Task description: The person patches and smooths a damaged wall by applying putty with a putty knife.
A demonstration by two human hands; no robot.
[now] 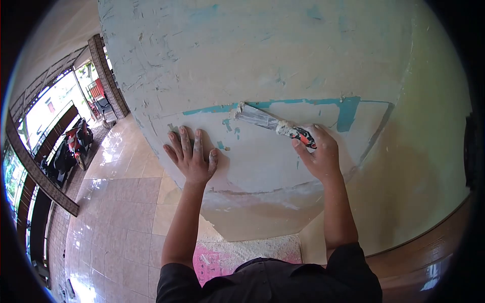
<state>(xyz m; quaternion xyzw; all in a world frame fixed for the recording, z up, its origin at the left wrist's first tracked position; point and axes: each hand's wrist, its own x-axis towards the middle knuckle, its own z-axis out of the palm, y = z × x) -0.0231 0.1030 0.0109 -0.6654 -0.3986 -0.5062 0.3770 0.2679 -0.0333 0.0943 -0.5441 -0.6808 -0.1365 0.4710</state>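
Observation:
My right hand (321, 151) grips a putty knife (260, 117) by its black and orange handle, which is caked with pale filler. The blade points up and left, its tip at the turquoise strip (298, 102) on the wall (252, 55). Pale crumbs cling to the blade's end. My left hand (192, 157) lies against the whitish lower wall area, fingers spread and smeared with pale residue. Between the hands, small turquoise spots (236, 132) show on the wall. A wider turquoise patch (347, 115) sits above and right of my right hand.
Below the wall, a pink sheet (222, 267) is covered with pale scrapings. Glossy tiles (116, 227) spread along the left. Farther off at left are a red motorbike (76, 141) and a patterned column (108, 78). A brown wooden surface (419, 262) is at lower right.

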